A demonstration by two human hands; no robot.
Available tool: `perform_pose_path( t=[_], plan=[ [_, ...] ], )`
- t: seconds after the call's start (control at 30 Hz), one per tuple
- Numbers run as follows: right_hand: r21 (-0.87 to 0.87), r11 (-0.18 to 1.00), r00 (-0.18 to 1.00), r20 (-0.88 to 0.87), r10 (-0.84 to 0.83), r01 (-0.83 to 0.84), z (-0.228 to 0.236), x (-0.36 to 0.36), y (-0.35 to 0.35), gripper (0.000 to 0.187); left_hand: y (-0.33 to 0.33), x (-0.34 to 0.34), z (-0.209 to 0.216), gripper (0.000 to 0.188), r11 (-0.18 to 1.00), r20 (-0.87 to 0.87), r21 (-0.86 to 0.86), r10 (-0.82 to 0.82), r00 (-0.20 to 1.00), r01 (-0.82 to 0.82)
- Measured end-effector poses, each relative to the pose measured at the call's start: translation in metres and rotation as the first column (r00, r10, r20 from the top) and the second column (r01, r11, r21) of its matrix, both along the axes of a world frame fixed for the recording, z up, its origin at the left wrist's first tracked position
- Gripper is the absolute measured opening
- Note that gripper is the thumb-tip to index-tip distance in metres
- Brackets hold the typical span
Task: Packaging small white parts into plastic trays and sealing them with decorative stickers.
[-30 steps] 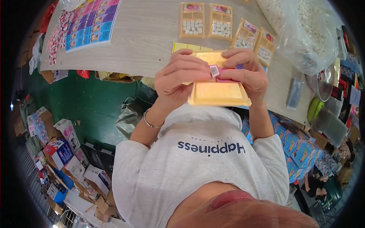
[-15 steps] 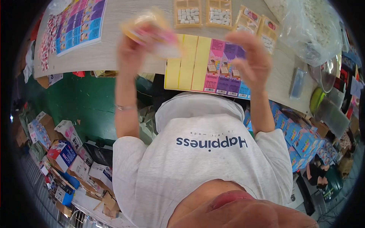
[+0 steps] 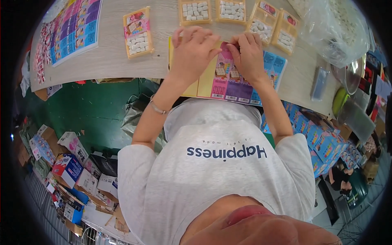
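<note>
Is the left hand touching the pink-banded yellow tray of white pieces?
Apart. The head view shows a bare strip of tabletop between the left hand and the pink-banded yellow tray.

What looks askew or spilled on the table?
Small red-and-white pieces lie scattered loosely beside the multicoloured paper stack at left: untidy. Two pale-yellow rectangular plastic trays at upper right slant, unlike the straighter pair to their left. No damage visible.
</note>
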State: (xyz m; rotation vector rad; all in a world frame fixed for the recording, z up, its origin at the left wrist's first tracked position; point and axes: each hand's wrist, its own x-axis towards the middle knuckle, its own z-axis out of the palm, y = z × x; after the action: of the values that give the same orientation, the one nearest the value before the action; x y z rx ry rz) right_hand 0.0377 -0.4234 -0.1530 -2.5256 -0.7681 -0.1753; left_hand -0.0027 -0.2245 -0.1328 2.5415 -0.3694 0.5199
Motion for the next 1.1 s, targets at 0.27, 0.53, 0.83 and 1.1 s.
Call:
perform_pose_path(
  t=[0.27, 0.53, 0.83, 1.1],
  plan=[
    [0.084, 0.972, 0.954, 0.230, 0.193, -0.217, -0.006, 0.000, -0.012, 0.038, -0.015, 0.007, -0.029, 0.013, 0.999, -0.093, -0.011, 0.046, 0.995, -0.047],
    [0.001, 0.941, 0.855, 0.418, 0.308, -0.339, -0.012, 0.011, -0.012, 0.036, -0.015, 0.004, -0.035, 0.012, 0.995, -0.091, -0.029, 0.089, 0.992, -0.092],
    [0.035, 0.945, 0.845, 0.460, 0.273, -0.325, -0.013, 0.021, -0.006, 0.028, -0.020, 0.008, -0.037, 0.011, 0.994, -0.057, -0.055, 0.092, 0.994, -0.096],
    [0.358, 0.707, 0.533, -0.474, 0.701, -0.610, 0.195, -0.016, -0.085, 0.017, -0.016, 0.014, -0.044, 0.024, 0.972, 0.076, 0.036, 0.231, 0.970, -0.234]
  ],
)
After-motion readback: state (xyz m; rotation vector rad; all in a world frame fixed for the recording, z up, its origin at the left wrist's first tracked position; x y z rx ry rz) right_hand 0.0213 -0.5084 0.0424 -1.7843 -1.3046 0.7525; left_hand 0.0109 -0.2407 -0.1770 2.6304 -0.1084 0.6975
